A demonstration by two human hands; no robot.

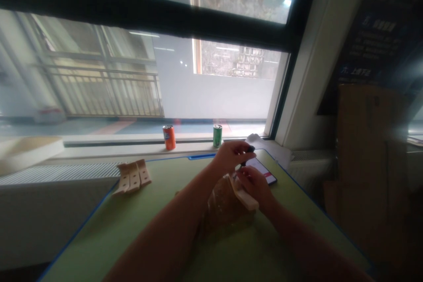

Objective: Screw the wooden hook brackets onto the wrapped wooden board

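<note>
My left hand [231,155] is closed in a pinch around a small dark object [251,149], whose kind I cannot make out. Just below it, my right hand [255,181] has its fingers bent against the upper end of a pale wooden piece [247,199]. That piece lies slanted, its near end pointing toward me. Beside it, partly under my left forearm, is a clear, crinkled plastic bag [223,200] with brownish contents. A phone [269,175] with a lit screen lies beyond my right hand, which covers part of it.
Several drilled wooden pieces [134,177] stand together at the left on the green table [165,189]. An orange can [169,137] and a green can [217,135] are on the windowsill. Cardboard [370,150] leans at the right. A pale box [29,152] sits far left.
</note>
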